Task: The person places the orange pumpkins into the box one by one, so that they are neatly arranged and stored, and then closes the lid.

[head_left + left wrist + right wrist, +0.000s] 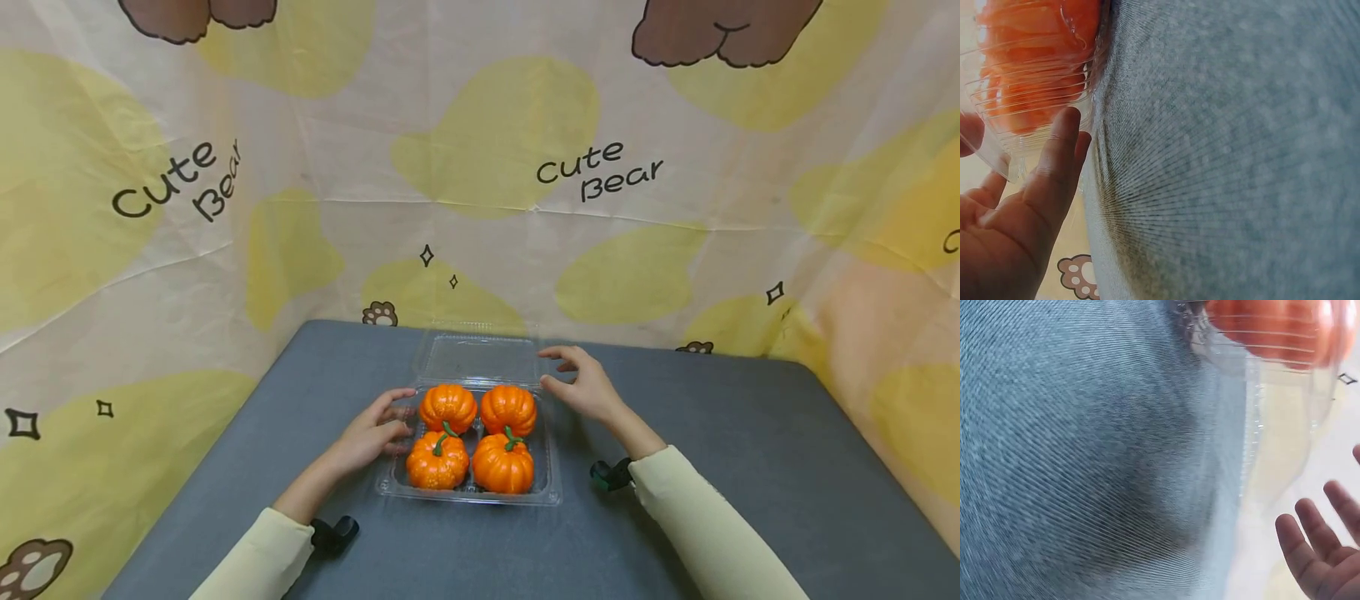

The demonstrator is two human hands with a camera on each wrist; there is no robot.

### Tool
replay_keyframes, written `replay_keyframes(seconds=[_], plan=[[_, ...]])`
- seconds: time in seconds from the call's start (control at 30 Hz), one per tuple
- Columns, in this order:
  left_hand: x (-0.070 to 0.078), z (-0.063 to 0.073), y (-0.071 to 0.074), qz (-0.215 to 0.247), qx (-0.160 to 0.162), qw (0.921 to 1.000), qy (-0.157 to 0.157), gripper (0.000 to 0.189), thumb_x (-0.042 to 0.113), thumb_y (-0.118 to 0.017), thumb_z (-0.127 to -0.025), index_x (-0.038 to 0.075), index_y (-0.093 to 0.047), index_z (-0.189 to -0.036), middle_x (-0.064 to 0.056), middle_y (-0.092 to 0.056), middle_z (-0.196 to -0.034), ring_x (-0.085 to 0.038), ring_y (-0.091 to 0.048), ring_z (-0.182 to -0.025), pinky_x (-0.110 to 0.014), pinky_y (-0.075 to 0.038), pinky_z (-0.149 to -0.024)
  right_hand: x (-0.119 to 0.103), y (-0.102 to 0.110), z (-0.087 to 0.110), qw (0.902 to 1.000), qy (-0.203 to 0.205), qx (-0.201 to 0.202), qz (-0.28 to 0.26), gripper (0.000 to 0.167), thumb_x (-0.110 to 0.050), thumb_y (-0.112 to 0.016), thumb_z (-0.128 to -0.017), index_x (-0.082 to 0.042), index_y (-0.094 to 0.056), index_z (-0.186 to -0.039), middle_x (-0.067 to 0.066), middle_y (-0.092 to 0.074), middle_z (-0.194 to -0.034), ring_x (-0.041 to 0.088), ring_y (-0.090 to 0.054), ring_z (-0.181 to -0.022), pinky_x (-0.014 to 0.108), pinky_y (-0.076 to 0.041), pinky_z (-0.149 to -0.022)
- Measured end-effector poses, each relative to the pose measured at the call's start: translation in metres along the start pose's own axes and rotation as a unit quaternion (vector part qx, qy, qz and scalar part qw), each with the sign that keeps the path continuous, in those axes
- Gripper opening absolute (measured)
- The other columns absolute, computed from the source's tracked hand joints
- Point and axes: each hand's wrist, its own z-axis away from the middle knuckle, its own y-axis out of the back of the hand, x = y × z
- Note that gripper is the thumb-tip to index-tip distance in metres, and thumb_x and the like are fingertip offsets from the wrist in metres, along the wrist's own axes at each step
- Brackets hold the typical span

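A clear plastic clamshell container point(555, 481) lies on the table with its lid point(480, 360) tipped back behind it. In its base sit several small orange pumpkins point(503, 464), two to a row, the front pair with green stems showing. My left hand point(367, 437) is at the container's left side; in the left wrist view, extended fingers point(1057, 153) lie against or very near the ribbed wall, and contact is hard to tell. My right hand point(583, 387) hovers by the lid's right edge near the hinge, fingers spread and holding nothing.
A blue-grey cloth covers the table point(675, 417). A patterned curtain point(480, 167) with yellow blotches and "Cute Bear" lettering hangs behind and on both sides. Black wrist cameras point(335, 535) are strapped at both sleeve cuffs.
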Motion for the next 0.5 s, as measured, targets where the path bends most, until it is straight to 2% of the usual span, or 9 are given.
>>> replay_keyframes(seconds=[0.1,0.2,0.33,0.5], plan=[[0.000,-0.001,0.000,-0.001,0.000,1.0000,0.000,0.052,0.006,-0.048,-0.096,0.009,-0.033,-0.146,-0.029,-0.044,-0.141,-0.034,-0.060,-0.108,-0.042,-0.058,-0.080,0.006,-0.004,-0.002,0.9985,-0.044,0.010,-0.031,0.043,-0.022,-0.065,-0.090,-0.012,-0.057,-0.131,0.016,-0.052,-0.134,0.039,-0.057,-0.113,0.050,-0.053,-0.086],[0.001,0.000,0.000,-0.002,0.000,1.0000,0.001,0.052,0.007,-0.048,-0.096,0.010,-0.033,-0.146,-0.029,-0.045,-0.141,-0.034,-0.060,-0.108,-0.043,-0.058,-0.080,0.012,-0.007,-0.004,0.9957,-0.072,0.012,-0.058,0.043,-0.021,-0.064,-0.091,-0.010,-0.056,-0.132,0.019,-0.052,-0.135,0.039,-0.059,-0.110,0.045,-0.055,-0.081],[0.001,0.000,0.000,-0.001,0.002,1.0000,0.002,0.052,0.007,-0.048,-0.096,0.010,-0.033,-0.146,-0.029,-0.045,-0.141,-0.034,-0.060,-0.108,-0.043,-0.058,-0.080,0.020,-0.012,-0.006,0.9922,-0.088,0.007,-0.089,0.045,-0.019,-0.062,-0.092,-0.006,-0.053,-0.134,0.023,-0.052,-0.137,0.040,-0.060,-0.109,0.041,-0.056,-0.076],[0.000,0.000,0.000,-0.002,0.002,1.0000,0.001,0.052,0.007,-0.048,-0.096,0.010,-0.033,-0.146,-0.029,-0.044,-0.142,-0.033,-0.060,-0.108,-0.042,-0.058,-0.080,0.026,-0.018,-0.006,0.9861,-0.106,-0.003,-0.129,0.046,-0.016,-0.060,-0.093,-0.004,-0.050,-0.137,0.023,-0.048,-0.140,0.042,-0.057,-0.116,0.044,-0.057,-0.079]])
